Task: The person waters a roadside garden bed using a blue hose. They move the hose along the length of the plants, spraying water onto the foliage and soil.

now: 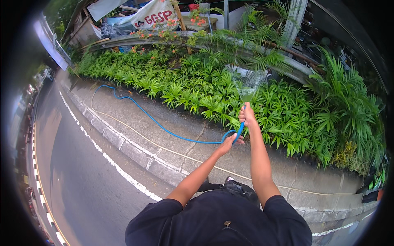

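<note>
Two bare hands show below the leaves in my head view. The right hand (247,115) has its fingers wrapped closely around the end of a long, flexible blue hose (174,135). Just below and left of those fingers, the left hand (230,142) is half curled against a loop of it; I cannot tell how firmly it grips. The hose runs off leftward along the grey concrete pavement (131,110).

Beyond the right fingertips, clear fanned water (249,84) spreads over low green strap-leaved plants (197,88). I'd sweep slowly and evenly, the left fingers guarding the loop against kinking.

The right fingers hide the hose mouth, so I can't make out what shapes the spray. Foliage covers the soil beneath.
</note>
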Tool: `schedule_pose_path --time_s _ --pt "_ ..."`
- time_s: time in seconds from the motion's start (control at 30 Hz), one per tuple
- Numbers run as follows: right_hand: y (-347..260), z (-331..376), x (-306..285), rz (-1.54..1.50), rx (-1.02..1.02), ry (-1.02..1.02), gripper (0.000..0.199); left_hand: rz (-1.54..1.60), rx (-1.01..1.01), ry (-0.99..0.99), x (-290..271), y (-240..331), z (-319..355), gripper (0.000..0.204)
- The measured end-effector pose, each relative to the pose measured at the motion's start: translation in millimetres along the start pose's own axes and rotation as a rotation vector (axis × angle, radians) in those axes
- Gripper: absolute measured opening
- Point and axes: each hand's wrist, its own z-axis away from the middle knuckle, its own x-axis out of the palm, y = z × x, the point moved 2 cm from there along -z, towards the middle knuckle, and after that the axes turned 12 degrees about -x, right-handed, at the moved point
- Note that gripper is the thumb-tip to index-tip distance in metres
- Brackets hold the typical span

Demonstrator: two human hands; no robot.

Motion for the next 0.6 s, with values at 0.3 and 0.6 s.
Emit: schedule_pose_path --time_s 0.3,0.6 --pt "87 9 4 0.057 0.268 0.059 0.041 -0.220 -0.301 0.098 -36 -46 37 0.050" --pt "156 24 -3 0.224 0.215 0.183 0.040 -0.036 -0.496 0.019 -39 -61 72 0.045"
